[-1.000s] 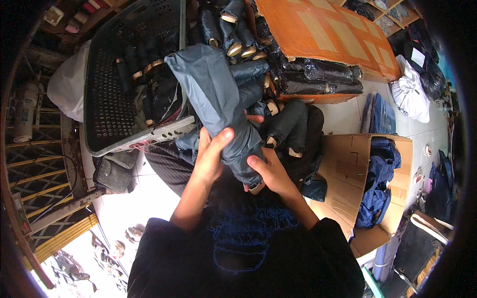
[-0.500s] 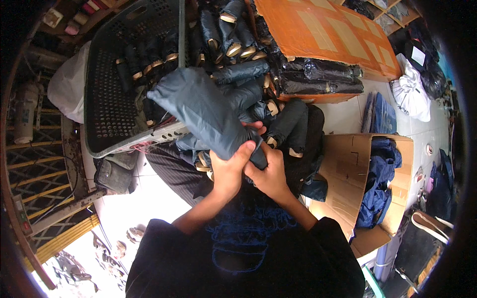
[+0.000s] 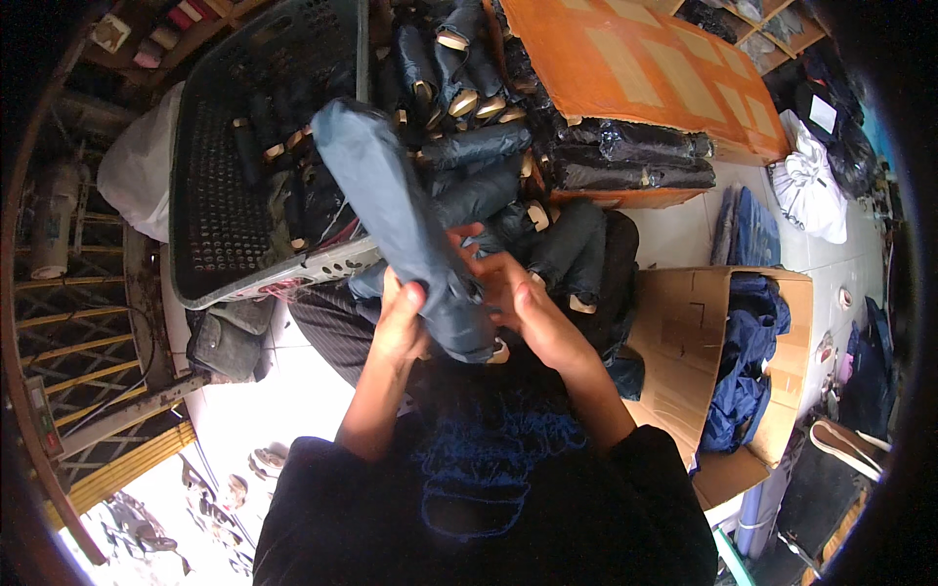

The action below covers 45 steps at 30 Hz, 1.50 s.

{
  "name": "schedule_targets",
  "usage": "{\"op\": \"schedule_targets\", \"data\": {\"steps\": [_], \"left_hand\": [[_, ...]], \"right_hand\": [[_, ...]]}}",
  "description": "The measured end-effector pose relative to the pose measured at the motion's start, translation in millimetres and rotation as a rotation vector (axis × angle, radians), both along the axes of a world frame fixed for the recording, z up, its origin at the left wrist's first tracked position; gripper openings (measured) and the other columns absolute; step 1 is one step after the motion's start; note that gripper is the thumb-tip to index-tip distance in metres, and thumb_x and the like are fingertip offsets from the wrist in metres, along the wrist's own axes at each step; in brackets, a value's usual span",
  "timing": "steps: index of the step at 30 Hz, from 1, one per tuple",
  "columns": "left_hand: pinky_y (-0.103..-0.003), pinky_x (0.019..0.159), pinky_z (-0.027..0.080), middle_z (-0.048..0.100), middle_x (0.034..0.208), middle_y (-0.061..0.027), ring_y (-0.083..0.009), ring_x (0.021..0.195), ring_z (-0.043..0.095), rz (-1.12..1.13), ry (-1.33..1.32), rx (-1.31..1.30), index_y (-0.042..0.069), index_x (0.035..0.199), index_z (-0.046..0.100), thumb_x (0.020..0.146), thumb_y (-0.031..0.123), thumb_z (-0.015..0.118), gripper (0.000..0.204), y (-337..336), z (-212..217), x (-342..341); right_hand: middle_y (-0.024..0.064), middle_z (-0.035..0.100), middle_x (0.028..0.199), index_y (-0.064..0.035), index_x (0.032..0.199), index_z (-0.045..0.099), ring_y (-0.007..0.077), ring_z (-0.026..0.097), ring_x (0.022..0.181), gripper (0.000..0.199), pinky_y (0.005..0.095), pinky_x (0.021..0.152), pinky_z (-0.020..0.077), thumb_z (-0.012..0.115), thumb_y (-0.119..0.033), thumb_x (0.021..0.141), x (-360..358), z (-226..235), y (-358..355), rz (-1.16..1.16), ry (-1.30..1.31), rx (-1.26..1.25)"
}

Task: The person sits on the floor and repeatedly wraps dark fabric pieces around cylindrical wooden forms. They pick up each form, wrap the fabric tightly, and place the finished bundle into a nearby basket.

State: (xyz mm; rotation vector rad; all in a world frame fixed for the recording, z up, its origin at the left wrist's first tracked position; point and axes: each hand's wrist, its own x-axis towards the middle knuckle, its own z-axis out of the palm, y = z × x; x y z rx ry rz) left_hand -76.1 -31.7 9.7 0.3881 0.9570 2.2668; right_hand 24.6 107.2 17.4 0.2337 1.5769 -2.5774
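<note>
Ahead of both hands, a heap of rolled dark umbrellas blocked the way. Black basket closed off the left, open cardboard box the right. Pale floor lay free lower left.

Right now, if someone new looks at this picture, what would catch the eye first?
First, the long grey folded umbrella in the middle, gripped by the left hand and touched by the right hand near its lower end. Behind it lies a heap of dark folded umbrellas, partly spilling from a black plastic basket on the left. The bright orange board at the top right stands out too.
</note>
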Motion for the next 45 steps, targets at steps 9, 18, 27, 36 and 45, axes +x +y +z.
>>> {"op": "schedule_targets", "data": {"steps": [9,18,27,36,45], "left_hand": [[-0.04,0.093,0.045,0.062,0.105,-0.0226,-0.0298,0.102,0.061,-0.179,0.205,-0.162,-0.009,0.111,0.054,0.067,0.035,0.079,0.068,0.6,22.8,-9.2],[-0.048,0.107,0.027,0.067,0.08,-0.0146,-0.035,0.102,0.061,-0.096,0.332,-0.132,-0.005,0.099,0.06,0.066,0.039,0.078,0.058,3.9,21.3,6.7],[-0.043,0.094,0.044,0.065,0.093,-0.0166,-0.0322,0.102,0.06,-0.171,0.316,-0.201,-0.008,0.113,0.051,0.067,0.026,0.079,0.064,5.7,41.2,2.8],[-0.045,0.095,0.042,0.065,0.093,-0.0166,-0.0335,0.104,0.06,-0.118,0.419,-0.158,-0.007,0.115,0.049,0.067,0.031,0.081,0.069,5.7,28.7,18.6],[-0.039,0.083,0.05,0.063,0.101,-0.0218,-0.0295,0.098,0.061,0.002,0.242,-0.178,-0.009,0.11,0.053,0.077,0.03,0.07,0.054,14.1,36.8,11.1]], "right_hand": [[0.0167,0.043,0.134,-0.0001,0.142,0.028,0.0233,0.039,0.125,0.062,0.0341,0.105,0.0282,0.05,-0.029,0.091,-6.3,8.4,-34.7,-0.135,0.051,0.082],[0.0165,0.046,0.128,0.0014,0.133,0.04,0.0246,0.042,0.123,0.062,0.0364,0.103,0.0311,0.062,-0.027,0.083,-0.6,25.7,-29.9,-0.124,-0.048,0.193],[0.0161,0.048,0.129,0.0023,0.131,0.042,0.0232,0.045,0.121,0.062,0.0352,0.101,0.0336,0.064,-0.029,0.082,1.0,25.3,-23.9,-0.104,0.099,0.157],[0.0133,0.059,0.114,0.0028,0.124,0.049,0.0216,0.054,0.109,0.053,0.0331,0.093,0.0399,0.064,-0.027,0.083,7.4,28.2,-24.8,-0.203,0.182,0.328],[0.0154,0.054,0.113,0.0021,0.134,0.032,0.0199,0.059,0.094,0.065,0.0302,0.076,0.049,0.062,-0.033,0.088,8.3,7.3,2.3,0.179,0.004,-0.041]]}}
